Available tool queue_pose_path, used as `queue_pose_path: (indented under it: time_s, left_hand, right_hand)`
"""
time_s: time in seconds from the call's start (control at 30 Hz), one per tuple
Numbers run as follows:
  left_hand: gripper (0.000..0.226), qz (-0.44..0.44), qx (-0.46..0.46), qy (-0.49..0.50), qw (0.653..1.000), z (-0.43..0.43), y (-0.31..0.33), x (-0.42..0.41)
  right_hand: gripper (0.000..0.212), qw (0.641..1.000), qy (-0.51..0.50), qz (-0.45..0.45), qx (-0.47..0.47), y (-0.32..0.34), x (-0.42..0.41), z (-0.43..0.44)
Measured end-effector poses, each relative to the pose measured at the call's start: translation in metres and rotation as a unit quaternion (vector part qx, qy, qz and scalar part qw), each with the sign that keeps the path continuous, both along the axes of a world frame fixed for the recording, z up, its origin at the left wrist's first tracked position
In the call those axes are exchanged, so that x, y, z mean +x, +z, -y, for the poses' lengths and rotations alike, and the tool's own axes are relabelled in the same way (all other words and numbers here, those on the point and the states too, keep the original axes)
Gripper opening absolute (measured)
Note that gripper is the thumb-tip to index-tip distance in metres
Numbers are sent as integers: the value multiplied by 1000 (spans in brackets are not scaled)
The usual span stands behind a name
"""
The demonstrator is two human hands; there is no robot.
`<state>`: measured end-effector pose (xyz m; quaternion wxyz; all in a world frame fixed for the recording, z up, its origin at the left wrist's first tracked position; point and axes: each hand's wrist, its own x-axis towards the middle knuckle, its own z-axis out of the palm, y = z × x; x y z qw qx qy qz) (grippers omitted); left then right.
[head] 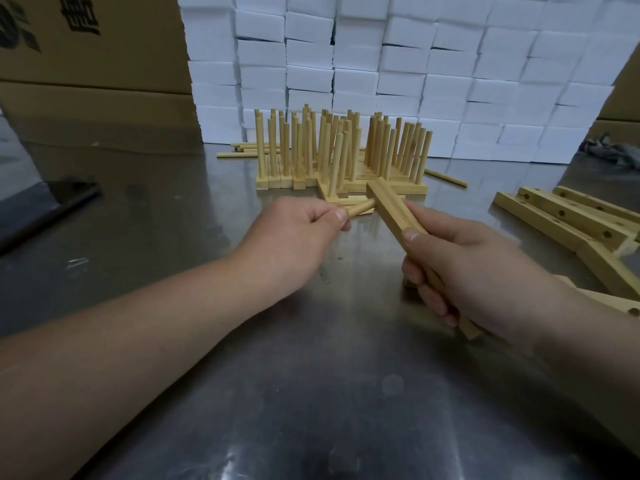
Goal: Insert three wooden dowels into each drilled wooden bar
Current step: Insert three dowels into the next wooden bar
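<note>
head camera: over a scuffed, shiny steel table (311, 393), the right hand (464, 268) curls its fingers round the near end of a pale, square-section wooden bar (394, 213), thumb pressed on top, holding it off the table and angled away to the left. just left of it, the left hand (298, 233) pinches a short round wooden dowel (360, 209) between thumb and curled fingers, the dowel's far tip meeting the side of the held bar near its far end. to the right of the right hand lies a loose heap of drilled wooden bars (568, 220), holes showing. well left of the left hand rests a dark flat object (52, 206). beyond both hands stand rows of finished bars with upright dowels (339, 154), spare dowels (239, 150) lying flat behind them. farther back rises a wall of stacked white foam blocks (381, 64), with a brown cardboard box (86, 46) to its left.
</note>
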<state>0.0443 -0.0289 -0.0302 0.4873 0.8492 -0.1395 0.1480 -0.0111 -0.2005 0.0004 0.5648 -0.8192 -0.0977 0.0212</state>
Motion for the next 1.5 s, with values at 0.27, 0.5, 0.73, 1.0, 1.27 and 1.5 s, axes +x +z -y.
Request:
queue_pose_path:
  time_s: [0.27,0.5,0.73,1.0,1.27,1.5]
  left_hand:
    - [29,-97,-95,-68,988,-2,2,6]
    - [47,-160,-251,-57,953,-11,5,28]
    - [48,-24,383,-29,923,-3,-16,42]
    - [49,16,355,45,934,-1,-12,39]
    - [50,57,343,94,933,-1,-13,40]
    - [14,60,346,-21,936,-1,-10,34]
  right_hand:
    - [35,999,-25,14,-18,1,-1,-4]
    - [34,987,-134,39,85,-1,3,-4]
    - [17,957,-141,-31,250,3,6,1]
    - [17,963,-120,-32,239,-3,8,0]
    - [16,966,-111,-33,231,-4,9,-1]
    - [18,961,-127,-23,244,-4,8,0]
